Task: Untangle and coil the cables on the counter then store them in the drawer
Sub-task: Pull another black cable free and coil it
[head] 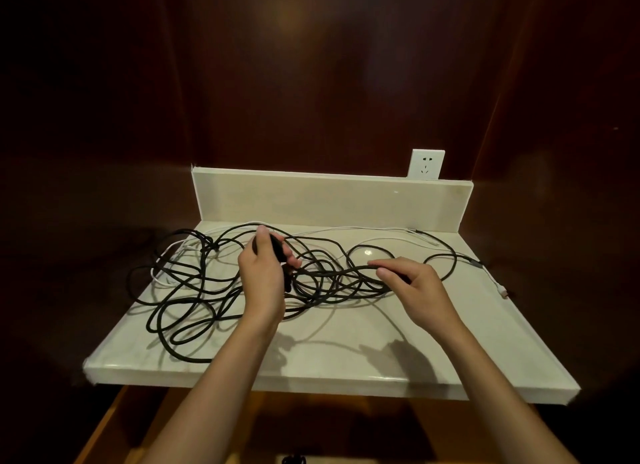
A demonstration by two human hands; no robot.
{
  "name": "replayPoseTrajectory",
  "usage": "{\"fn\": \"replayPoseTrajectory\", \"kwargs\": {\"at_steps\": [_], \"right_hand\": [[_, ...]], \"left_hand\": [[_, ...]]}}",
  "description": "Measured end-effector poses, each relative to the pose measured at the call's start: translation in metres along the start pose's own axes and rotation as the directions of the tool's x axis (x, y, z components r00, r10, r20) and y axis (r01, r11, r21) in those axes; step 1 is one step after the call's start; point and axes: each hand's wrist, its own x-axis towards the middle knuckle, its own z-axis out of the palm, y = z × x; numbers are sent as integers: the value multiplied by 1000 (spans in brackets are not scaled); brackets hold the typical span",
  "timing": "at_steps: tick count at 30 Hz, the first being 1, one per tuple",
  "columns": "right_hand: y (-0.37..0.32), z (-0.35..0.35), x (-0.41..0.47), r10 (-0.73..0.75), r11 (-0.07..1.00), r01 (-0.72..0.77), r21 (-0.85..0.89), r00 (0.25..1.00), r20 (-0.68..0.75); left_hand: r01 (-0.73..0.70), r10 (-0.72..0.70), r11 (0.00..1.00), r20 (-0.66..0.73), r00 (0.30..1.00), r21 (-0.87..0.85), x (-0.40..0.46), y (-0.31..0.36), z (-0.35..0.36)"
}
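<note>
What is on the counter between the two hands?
Between the left hand and right hand, head view, lie tangled loops of black cable.

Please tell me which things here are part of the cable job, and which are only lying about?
Part of the job:
black cable, tangled on the counter
white cable
left hand, gripping a black plug end
right hand, pinching the black cable

Only lying about:
wall socket
backsplash
</note>
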Motion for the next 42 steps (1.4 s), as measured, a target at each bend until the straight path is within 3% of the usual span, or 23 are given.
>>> {"fn": "replayPoseTrajectory", "kwargs": {"at_steps": [5, 8, 12, 14, 16, 21, 24, 27, 30, 38, 42], "right_hand": [[-11, -3, 4, -135, 976, 152, -156, 984, 117], [-20, -5, 5, -225, 931, 273, -244, 952, 206], [-38, 2, 6, -320, 891, 401, -212, 887, 331], [-45, 6, 9, -320, 906, 386, -175, 894, 314], [-49, 10, 13, -297, 933, 341, -118, 912, 283], [-49, 16, 22, -187, 981, 191, -17, 973, 132], [-46, 20, 23, -134, 991, 135, -13, 988, 83], [-44, 24, 24, -85, 996, 85, -1, 996, 31], [-38, 29, 28, -1, 1000, 2, 20, 1000, -29], [-29, 32, 29, 132, 984, -127, 122, 991, -31], [-26, 24, 28, 170, 970, -161, 182, 985, -38]], "left_hand": [[-122, 106, 954, 73, 992, 273, -1, 3, -2], [-146, 90, 911, 161, 983, 386, 1, 3, -3], [-255, 77, 744, 300, 951, 617, 4, -2, -4], [-300, 5, 660, 395, 919, 689, -1, -2, 0], [-265, -150, 637, 454, 878, 724, -10, 0, 6], [187, -562, 745, 452, 692, 640, -26, 3, 11], [202, -630, 726, 517, 580, 657, -32, 4, 12], [276, -696, 709, 583, 419, 649, -37, 4, 11], [349, -672, 737, 681, 290, 578, -38, 2, 9], [298, -502, 844, 852, 147, 446, -41, 1, -3], [418, -514, 822, 819, 255, 385, -37, 6, -10]]}}
